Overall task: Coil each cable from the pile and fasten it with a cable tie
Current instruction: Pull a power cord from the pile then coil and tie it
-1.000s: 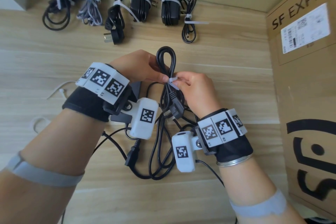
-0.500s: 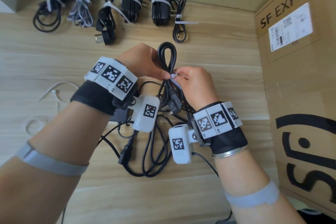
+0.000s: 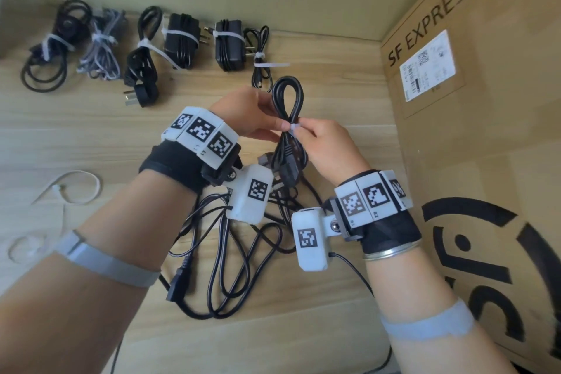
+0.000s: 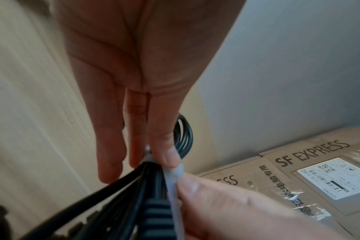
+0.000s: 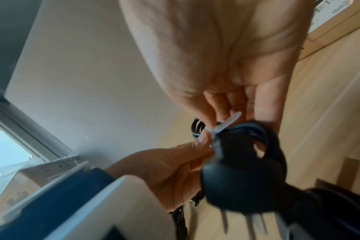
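Left hand pinches the coiled black cable mid-bundle, above the loose pile; right hand pinches the white cable tie. If either pinch slackens, the loops could spring apart.

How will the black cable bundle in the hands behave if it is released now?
The black cable bundle would probably spring apart, since the white cable tie looks not yet tight. Its plug hangs below and likely drops first.
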A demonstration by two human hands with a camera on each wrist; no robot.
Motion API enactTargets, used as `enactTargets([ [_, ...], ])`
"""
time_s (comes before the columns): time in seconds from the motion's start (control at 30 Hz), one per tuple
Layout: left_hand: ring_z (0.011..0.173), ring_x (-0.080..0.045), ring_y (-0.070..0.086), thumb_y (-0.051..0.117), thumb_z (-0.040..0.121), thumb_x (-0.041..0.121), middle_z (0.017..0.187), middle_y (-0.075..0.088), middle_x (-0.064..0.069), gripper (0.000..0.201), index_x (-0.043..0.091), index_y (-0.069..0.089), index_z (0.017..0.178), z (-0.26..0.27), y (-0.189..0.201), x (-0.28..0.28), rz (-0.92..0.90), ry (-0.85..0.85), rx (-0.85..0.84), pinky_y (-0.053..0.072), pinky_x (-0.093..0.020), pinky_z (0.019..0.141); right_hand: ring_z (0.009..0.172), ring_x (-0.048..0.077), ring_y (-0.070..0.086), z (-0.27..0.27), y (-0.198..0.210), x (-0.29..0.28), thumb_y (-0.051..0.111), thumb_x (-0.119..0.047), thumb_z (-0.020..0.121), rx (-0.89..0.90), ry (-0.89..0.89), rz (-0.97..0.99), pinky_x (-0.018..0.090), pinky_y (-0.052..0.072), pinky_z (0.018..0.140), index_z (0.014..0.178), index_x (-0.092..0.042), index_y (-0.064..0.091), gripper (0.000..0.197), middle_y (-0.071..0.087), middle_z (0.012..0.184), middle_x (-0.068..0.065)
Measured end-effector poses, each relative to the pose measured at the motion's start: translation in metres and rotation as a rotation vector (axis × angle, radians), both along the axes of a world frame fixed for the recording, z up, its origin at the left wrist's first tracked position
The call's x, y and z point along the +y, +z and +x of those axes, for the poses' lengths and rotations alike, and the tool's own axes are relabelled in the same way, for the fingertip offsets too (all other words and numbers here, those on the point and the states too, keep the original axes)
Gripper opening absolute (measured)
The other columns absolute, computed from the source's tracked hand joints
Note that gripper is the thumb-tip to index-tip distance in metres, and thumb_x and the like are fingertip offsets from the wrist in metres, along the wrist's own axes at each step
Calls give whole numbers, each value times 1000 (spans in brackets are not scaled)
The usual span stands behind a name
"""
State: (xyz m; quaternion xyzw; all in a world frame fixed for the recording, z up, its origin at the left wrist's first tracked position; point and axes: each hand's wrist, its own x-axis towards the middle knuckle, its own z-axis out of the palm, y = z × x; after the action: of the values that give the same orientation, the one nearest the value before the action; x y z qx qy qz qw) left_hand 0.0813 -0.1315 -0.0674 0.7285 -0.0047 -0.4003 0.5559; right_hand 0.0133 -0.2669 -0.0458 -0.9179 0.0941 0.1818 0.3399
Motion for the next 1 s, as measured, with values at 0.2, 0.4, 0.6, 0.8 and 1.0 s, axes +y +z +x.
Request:
enactTargets([
  [0.2, 82, -21, 67, 66, 81, 12, 91, 65, -5, 22, 6, 60, 102, 18, 8, -24, 8, 20, -23, 57, -28, 77, 108, 28, 57, 20, 5, -21, 43, -9, 97, 0, -64, -36, 26, 39, 85, 125, -5, 57, 31, 64, 115, 16],
  [0.4, 81, -20, 67, 64, 84, 15, 105, 66, -11, 32, 3, 56, 112, 42, 7, -42, 29, 55, -95, 57, -23, 72, 115, 29, 54, 55, 1, -37, 43, -9, 98, 2, -103, -27, 26, 40, 90, 127, -6, 56, 33, 61, 123, 17],
  [0.6, 68, -10, 65, 64, 85, 16, 102, 66, -9, 33, 6, 50, 113, 67, 0, -55, 87, 136, -177, 51, -11, 50, 111, 25, 57, 92, -16, -45, 44, -11, 97, 9, -128, 26, 24, 42, 91, 129, -10, 55, 34, 62, 121, 11],
  [0.8, 84, -23, 68, 61, 87, 8, 104, 65, -16, 16, 15, 47, 85, 82, -14, -62, 36, 263, -171, 57, -35, 81, 107, 25, 59, 120, -31, -48, 43, -10, 98, 2, -172, 74, 31, 46, 93, 125, -12, 59, 32, 64, 116, 11],
  [1.0, 98, -26, 65, 50, 92, 7, 113, 64, -13, 25, 10, 58, 116, 87, -26, -59, 45, 209, -180, 53, -40, 91, 108, 23, 58, 135, -46, -42, 39, -9, 99, 1, -170, 106, 23, 41, 84, 124, -13, 60, 33, 64, 117, 8],
])
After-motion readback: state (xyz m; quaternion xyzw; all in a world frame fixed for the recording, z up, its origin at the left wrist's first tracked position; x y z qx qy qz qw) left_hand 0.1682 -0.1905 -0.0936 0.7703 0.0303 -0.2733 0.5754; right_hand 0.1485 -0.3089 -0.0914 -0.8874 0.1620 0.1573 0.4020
